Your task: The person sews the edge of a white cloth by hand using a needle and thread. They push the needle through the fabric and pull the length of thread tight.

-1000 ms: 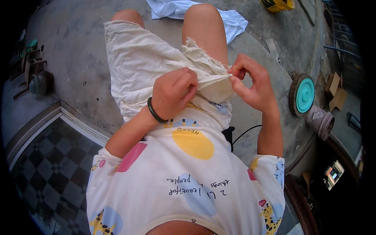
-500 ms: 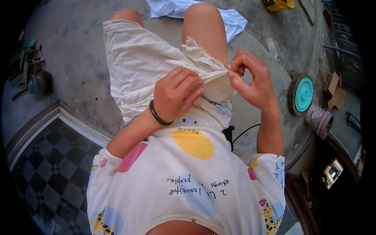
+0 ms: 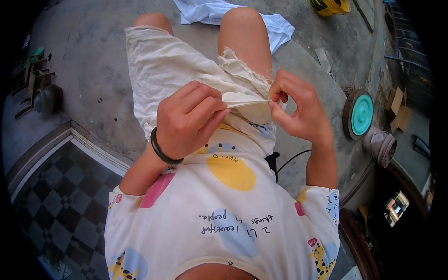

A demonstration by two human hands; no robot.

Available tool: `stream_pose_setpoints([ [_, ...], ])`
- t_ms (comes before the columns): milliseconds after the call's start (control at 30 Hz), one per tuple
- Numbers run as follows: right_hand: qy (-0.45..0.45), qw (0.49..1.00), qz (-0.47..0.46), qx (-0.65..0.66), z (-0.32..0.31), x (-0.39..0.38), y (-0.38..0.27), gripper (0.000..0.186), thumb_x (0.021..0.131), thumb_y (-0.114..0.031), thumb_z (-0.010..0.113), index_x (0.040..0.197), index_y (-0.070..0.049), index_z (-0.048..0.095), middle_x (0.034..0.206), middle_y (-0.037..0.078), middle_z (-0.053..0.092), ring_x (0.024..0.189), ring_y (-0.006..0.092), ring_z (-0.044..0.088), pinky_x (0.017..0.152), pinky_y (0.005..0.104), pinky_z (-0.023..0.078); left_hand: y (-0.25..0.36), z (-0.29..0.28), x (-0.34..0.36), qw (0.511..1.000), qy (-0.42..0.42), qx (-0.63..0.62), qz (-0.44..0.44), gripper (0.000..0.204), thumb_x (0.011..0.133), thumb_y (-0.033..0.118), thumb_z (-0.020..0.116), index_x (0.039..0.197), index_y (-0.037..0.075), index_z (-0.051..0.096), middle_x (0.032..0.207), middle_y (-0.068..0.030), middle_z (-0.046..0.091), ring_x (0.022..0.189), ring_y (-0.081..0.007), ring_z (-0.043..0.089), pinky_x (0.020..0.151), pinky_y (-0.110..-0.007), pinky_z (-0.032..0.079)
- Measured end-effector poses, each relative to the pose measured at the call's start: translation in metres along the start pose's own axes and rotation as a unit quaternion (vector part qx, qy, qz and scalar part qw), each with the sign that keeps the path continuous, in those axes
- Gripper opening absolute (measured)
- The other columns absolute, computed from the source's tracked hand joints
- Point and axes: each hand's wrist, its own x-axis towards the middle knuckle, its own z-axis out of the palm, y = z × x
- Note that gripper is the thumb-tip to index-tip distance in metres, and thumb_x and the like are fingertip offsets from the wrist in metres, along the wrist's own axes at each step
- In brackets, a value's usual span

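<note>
A cream-coloured cloth (image 3: 172, 65) with frayed edges lies across my lap, over both thighs. My left hand (image 3: 189, 116), with a dark bangle at the wrist, pinches a fold of it between thumb and fingers. Opposite, my right hand (image 3: 296, 105) pinches the same fold near the cloth's right side. Between the two hands the fabric is drawn into a taut, narrow strip. Loose threads hang from the frayed edge close to my right fingers. Whether a needle or thread sits in my fingertips is too small to tell.
White cloth (image 3: 205, 11) lies on the concrete floor beyond my knees. A yellow bucket (image 3: 329, 6) stands far right. To the right are a round object with a turquoise lid (image 3: 361, 113), a greyish pot (image 3: 380, 145) and a cardboard box (image 3: 399, 109). A framed checkered panel (image 3: 70, 196) is at lower left.
My left hand has moved left and toward my body, pulling the cloth fold tight. My right hand has come slightly nearer to me, still pinching the fold.
</note>
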Motion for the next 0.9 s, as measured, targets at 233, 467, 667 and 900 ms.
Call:
stream_pose_setpoints([
  [233, 0.018, 0.998, -0.034, 0.044, -0.001, 0.0, -0.014, 0.015, 0.068, 0.003, 0.06, 0.075, -0.002, 0.048, 0.072, 0.004, 0.046, 0.064, 0.014, 0.043, 0.055, 0.027, 0.034, 0.006, -0.027, 0.012, 0.993, -0.079, -0.073, -0.048, 0.015, 0.074, -0.003, 0.073, 0.078, 0.002, 0.06, 0.078, -0.0082, 0.063, 0.067, -0.0205, 0.058, 0.058, -0.03, 0.044],
  [467, -0.018, 0.996, 0.038, 0.073, 0.003, -0.004, -0.011, 0.016, 0.07, 0.001, 0.061, 0.074, -0.005, 0.047, 0.069, 0.0, 0.041, 0.058, 0.0099, 0.035, 0.052, 0.0258, 0.028, -0.001, -0.02, 0.003, 0.955, -0.127, -0.201, -0.178, 0.012, 0.077, -0.005, 0.066, 0.079, 0.001, 0.056, 0.074, -0.0056, 0.056, 0.065, -0.0157, 0.052, 0.059, -0.027, 0.04],
  [667, -0.007, 0.999, 0.011, 0.041, 0.006, -0.006, -0.014, 0.019, 0.076, -0.003, 0.07, 0.076, -0.004, 0.051, 0.064, 0.003, 0.048, 0.052, 0.0134, 0.039, 0.049, 0.0275, 0.035, 0.002, -0.006, -0.003, 0.997, -0.039, -0.018, -0.066, 0.022, 0.073, -0.008, 0.071, 0.079, 0.002, 0.053, 0.075, -0.0083, 0.06, 0.059, -0.0188, 0.054, 0.053, -0.028, 0.041],
  [900, 0.027, 0.999, 0.036, -0.028, 0.015, -0.01, -0.018, 0.016, 0.078, -0.011, 0.079, 0.081, -0.005, 0.064, 0.061, 0.007, 0.056, 0.05, 0.0193, 0.053, 0.048, 0.0307, 0.041, 0.005, -0.007, -0.008, 0.997, -0.032, 0.062, 0.031, 0.026, 0.07, -0.007, 0.076, 0.079, 0.004, 0.054, 0.075, -0.0075, 0.064, 0.059, -0.0219, 0.058, 0.051, -0.031, 0.042],
])
